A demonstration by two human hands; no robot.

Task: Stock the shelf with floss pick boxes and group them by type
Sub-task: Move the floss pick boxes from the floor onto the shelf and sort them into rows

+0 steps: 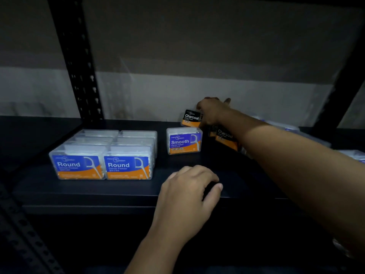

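Observation:
On the dark shelf (122, 186), two rows of clear Round floss boxes (102, 155) stand at the left, blue and orange labels facing me. A single Smooth box (184, 141) stands to their right. Behind it, my right hand (212, 111) reaches to the back wall and grips a black-labelled Charcoal box (191, 118), held tilted just above the shelf. Another Charcoal box (226, 138) sits under my right forearm, partly hidden. My left hand (189, 186) rests on the shelf's front part with fingers curled, holding nothing that I can see.
A black perforated upright (83, 66) rises at the left; another dark post (343, 86) stands at the right. Blurred clear boxes (353, 155) lie at the far right behind my arm. A pale wall closes the back of the shelf.

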